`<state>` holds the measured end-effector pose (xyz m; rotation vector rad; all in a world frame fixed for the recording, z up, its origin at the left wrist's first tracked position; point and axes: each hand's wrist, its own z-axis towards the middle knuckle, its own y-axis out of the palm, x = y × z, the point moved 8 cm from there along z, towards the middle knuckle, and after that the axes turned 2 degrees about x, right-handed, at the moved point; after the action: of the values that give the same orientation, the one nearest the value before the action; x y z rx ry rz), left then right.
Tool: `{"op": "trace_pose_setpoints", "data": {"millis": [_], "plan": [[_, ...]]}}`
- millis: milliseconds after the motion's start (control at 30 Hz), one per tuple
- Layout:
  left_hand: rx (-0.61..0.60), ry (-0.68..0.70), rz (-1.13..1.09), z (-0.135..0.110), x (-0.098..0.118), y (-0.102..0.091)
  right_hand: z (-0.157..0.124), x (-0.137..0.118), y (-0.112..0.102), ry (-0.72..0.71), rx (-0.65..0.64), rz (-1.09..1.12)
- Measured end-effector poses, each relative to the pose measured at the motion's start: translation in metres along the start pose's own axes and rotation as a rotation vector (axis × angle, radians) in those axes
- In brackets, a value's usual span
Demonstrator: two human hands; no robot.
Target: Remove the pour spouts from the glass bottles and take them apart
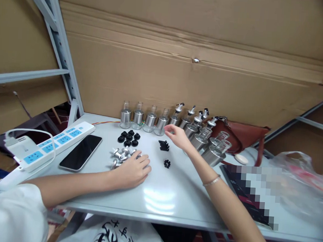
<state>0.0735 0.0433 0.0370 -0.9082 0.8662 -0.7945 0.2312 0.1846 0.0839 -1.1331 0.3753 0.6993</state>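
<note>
My left hand point(135, 169) rests on the table at the right side of a pile of silver pourer tops point(122, 154), with loosely bent fingers and nothing visible held. My right hand point(176, 136) hovers over the table in front of the glass bottles, thumb and fingers slightly apart, nothing visible between them. Just below it lies a row of small black caps point(164, 145). A smaller cluster of black pieces point(167, 163) sits nearer me. Black round stoppers point(128, 137) are grouped behind the silver pile. Open glass bottles with steel sleeves point(151, 119) stand at the back.
Bottles with pourers fitted point(191, 128) stand at the back right, before a brown leather bag point(242, 135). A phone point(81, 152) and a power strip point(50, 147) lie left. A plastic bag point(300, 180) sits right. Cardboard point(180, 78) walls the back.
</note>
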Motion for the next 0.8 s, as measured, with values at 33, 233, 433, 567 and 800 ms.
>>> {"op": "trace_pose_setpoints", "data": {"millis": [33,233,433,567,800], "plan": [[0.045,0.023,-0.013,-0.001,0.005,-0.003,0.009,0.006,0.009,0.010,-0.023,-0.006],[0.160,0.133,-0.171,-0.006,0.029,-0.011,0.036,0.023,0.042,-0.015,-0.082,0.036],[0.079,0.094,-0.269,-0.005,0.023,-0.004,0.040,0.028,0.022,-0.011,0.161,0.066],[0.075,0.115,-0.283,-0.005,0.024,-0.002,0.051,0.045,-0.022,0.116,0.576,0.062],[0.079,0.130,-0.293,-0.005,0.026,-0.004,0.088,0.067,-0.032,0.222,0.596,0.099]]}}
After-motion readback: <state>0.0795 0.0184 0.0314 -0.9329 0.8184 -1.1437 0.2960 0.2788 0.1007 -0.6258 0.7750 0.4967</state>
